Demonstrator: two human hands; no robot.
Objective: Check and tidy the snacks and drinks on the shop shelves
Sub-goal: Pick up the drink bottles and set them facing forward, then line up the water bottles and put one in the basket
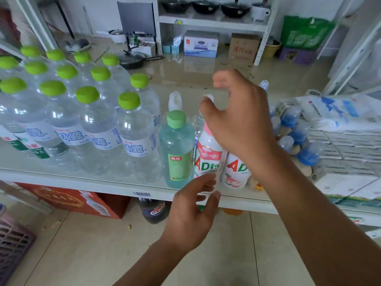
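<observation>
Two white AD milk-drink bottles stand at the front of the glass shelf [86,178]: a pink-topped one [207,153] and a second [236,172] to its right. My right hand [239,118] hovers over the tops of both with fingers spread, holding nothing. My left hand [191,215] is open just below the shelf edge, fingertips near the base of the pink-topped bottle. A pale green bottle [178,149] with a green cap stands left of them. Several clear water bottles [136,137] with lime caps fill the shelf's left side.
Small blue-capped bottles [299,137] and white packs [338,114] lie at the shelf's right. Below the shelf are a red carton [70,200] and a dark soda bottle [153,211]. A purple basket [12,242] stands on the floor at lower left. Pans and boxes sit on far shelving.
</observation>
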